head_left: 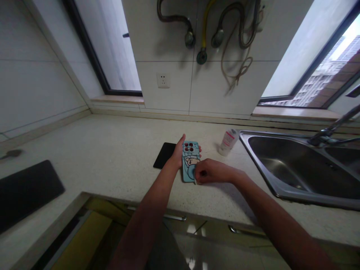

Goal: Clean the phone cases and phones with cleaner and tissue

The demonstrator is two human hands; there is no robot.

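A phone in a light-blue cartoon case [190, 159] lies face down on the speckled countertop [112, 150]. My left hand [177, 155] grips its left edge, thumb up at the top. My right hand [209, 173] is closed in a pinch at the case's lower right corner, fingers pressed on the edge. Something thin and white shows under the fingertips; I cannot make out what it is. A flat black rectangle [164, 155] lies just left of my left hand.
A small white bottle with a pink label [227, 141] lies right of the phone. A steel sink [298, 165] with a tap fills the right. A black pad [25, 191] sits at the left. Cabinet handles [174, 217] run below the counter edge. Hoses hang on the tiled wall.
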